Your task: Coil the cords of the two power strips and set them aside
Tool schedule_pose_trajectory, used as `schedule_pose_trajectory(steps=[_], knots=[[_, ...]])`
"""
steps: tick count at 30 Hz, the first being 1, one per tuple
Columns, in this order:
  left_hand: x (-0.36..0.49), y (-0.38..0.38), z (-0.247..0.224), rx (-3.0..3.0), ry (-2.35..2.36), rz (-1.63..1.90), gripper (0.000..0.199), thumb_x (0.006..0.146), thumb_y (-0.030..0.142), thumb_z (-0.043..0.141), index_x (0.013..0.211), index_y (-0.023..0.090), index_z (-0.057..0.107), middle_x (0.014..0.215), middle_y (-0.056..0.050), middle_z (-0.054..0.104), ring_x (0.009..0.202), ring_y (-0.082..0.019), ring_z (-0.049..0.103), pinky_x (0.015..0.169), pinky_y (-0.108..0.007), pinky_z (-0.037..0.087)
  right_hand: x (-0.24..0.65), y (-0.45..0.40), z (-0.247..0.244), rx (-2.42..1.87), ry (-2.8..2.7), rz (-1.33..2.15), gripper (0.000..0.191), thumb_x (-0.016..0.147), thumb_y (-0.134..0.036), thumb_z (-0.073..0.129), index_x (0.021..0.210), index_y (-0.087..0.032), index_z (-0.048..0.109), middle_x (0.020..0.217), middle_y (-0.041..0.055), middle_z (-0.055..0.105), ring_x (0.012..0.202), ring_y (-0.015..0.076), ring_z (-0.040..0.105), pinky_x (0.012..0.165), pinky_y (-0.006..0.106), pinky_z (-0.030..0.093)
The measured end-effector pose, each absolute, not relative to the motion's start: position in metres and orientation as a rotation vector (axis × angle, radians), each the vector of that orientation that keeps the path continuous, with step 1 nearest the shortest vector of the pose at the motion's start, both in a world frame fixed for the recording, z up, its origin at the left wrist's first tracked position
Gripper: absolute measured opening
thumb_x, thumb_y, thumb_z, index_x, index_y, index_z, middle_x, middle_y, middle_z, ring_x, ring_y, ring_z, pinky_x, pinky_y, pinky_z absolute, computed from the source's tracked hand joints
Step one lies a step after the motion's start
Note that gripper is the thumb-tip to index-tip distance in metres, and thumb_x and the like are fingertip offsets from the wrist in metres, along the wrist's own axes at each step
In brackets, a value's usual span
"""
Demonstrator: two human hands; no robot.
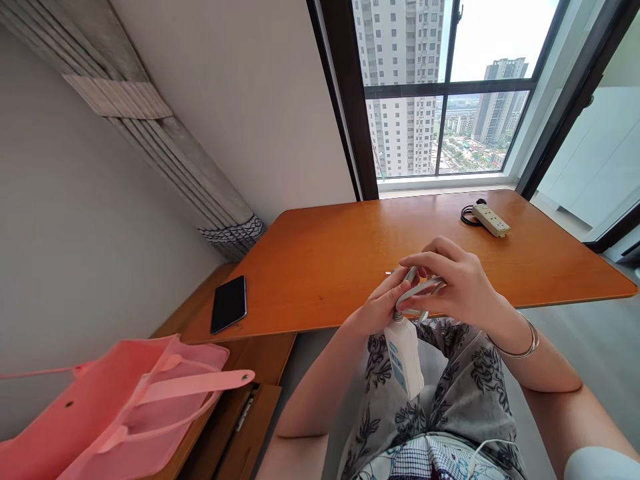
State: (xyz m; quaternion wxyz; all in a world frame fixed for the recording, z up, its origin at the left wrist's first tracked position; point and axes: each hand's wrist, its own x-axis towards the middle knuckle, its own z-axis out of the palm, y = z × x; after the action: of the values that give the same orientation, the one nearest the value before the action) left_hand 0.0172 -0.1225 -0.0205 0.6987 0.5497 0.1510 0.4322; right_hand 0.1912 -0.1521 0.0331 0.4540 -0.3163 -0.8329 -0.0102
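Observation:
A white power strip [406, 357] hangs by its cord below my hands, over my lap, with blue markings along one side. Its pale cord [423, 288] is looped and bunched between my fingers. My left hand [387, 300] is closed around the cord just above the strip's end. With bent fingers, my right hand [453, 277] grips the loops from the other side. Both hands meet close together at the table's near edge. The cord's far end is hidden among my fingers.
On the wooden table [310, 267], a second power strip [491, 220] with a black coiled cord lies at the back right. A black tablet or phone [229, 304] rests at the left corner. Beside the table is an open pink bag [125, 400]. A window [445, 87] stands behind.

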Motion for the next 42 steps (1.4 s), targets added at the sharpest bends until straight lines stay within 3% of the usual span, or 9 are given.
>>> schedule_pose_trajectory(steps=[4,9,12,19,24,28,33,37,42], knots=[[0.019,-0.123,-0.02,1.232,0.192,0.932,0.033,0.086,0.048,0.069,0.096,0.017,0.064,0.085,-0.002,0.068,0.076,-0.013,0.066,0.069,-0.022,0.051,0.191,-0.152,0.034,-0.872,-2.029,-0.01,0.048,0.081,-0.055,0.073,0.115,-0.021,0.069,0.094,0.0049,0.058,0.076,0.0145,0.059,0.065,0.028,0.05],[0.019,-0.126,-0.022,1.196,0.072,0.713,0.046,0.089,0.065,0.053,0.084,0.021,0.045,0.053,0.008,0.045,0.038,-0.011,0.052,0.04,-0.022,0.038,0.191,-0.152,0.036,-1.022,-1.983,0.06,0.065,0.073,-0.058,0.078,0.126,-0.022,0.065,0.101,0.0063,0.056,0.074,0.0145,0.057,0.063,0.029,0.049],[0.013,-0.127,-0.022,1.308,0.082,0.642,0.057,0.082,0.077,0.053,0.087,0.021,0.045,0.051,0.009,0.044,0.036,-0.011,0.05,0.039,-0.021,0.033,0.192,-0.154,0.038,-1.08,-2.02,0.165,0.071,0.069,-0.058,0.081,0.129,-0.024,0.064,0.104,0.0061,0.057,0.074,0.0145,0.057,0.064,0.03,0.05],[-0.002,-0.129,-0.009,1.43,0.161,0.437,0.044,0.09,0.061,0.056,0.089,0.018,0.05,0.051,0.002,0.058,0.035,-0.007,0.041,0.039,-0.021,0.024,0.21,-0.152,0.052,-1.013,-2.164,0.467,0.069,0.07,-0.05,0.084,0.132,-0.027,0.063,0.101,0.0049,0.062,0.071,0.0124,0.055,0.062,0.027,0.048],[-0.002,-0.135,-0.013,1.191,0.028,0.544,0.042,0.088,0.06,0.059,0.083,0.02,0.045,0.044,0.008,0.045,0.029,-0.008,0.038,0.032,-0.018,0.022,0.22,-0.129,0.046,-0.698,-2.101,0.893,0.036,0.084,-0.049,0.072,0.105,-0.018,0.074,0.084,0.0042,0.066,0.072,0.0136,0.058,0.064,0.027,0.049],[0.002,-0.136,-0.021,0.974,-0.073,0.674,0.039,0.09,0.055,0.059,0.077,0.022,0.041,0.042,0.011,0.034,0.023,-0.009,0.036,0.028,-0.017,0.027,0.213,-0.12,0.032,-0.637,-1.84,1.047,0.033,0.09,-0.049,0.064,0.092,-0.017,0.072,0.083,0.0031,0.067,0.073,0.0134,0.06,0.068,0.027,0.052],[0.002,-0.134,-0.018,0.83,-0.141,0.767,0.038,0.09,0.053,0.059,0.075,0.022,0.043,0.037,0.013,0.029,0.019,-0.007,0.024,0.026,-0.017,0.026,0.202,-0.119,0.02,-0.734,-1.715,1.146,0.038,0.087,-0.055,0.065,0.093,-0.018,0.071,0.081,0.0025,0.067,0.08,0.0164,0.062,0.078,0.031,0.054],[0.005,-0.132,-0.012,0.826,-0.072,0.879,0.041,0.087,0.053,0.063,0.071,0.022,0.042,0.036,0.014,0.025,0.018,-0.005,0.017,0.026,-0.017,0.024,0.192,-0.116,0.005,-0.632,-1.568,1.245,0.05,0.087,-0.062,0.061,0.106,-0.017,0.068,0.071,0.0001,0.059,0.067,0.0143,0.056,0.065,0.029,0.052],[0.0,-0.126,-0.008,0.908,-0.046,1.041,0.038,0.09,0.053,0.06,0.073,0.021,0.045,0.045,0.01,0.049,0.021,-0.004,0.022,0.027,-0.018,0.025,0.183,-0.118,-0.014,-0.638,-1.569,1.183,0.047,0.092,-0.057,0.058,0.114,-0.016,0.063,0.072,-0.0021,0.053,0.062,0.0107,0.049,0.056,0.023,0.043]])
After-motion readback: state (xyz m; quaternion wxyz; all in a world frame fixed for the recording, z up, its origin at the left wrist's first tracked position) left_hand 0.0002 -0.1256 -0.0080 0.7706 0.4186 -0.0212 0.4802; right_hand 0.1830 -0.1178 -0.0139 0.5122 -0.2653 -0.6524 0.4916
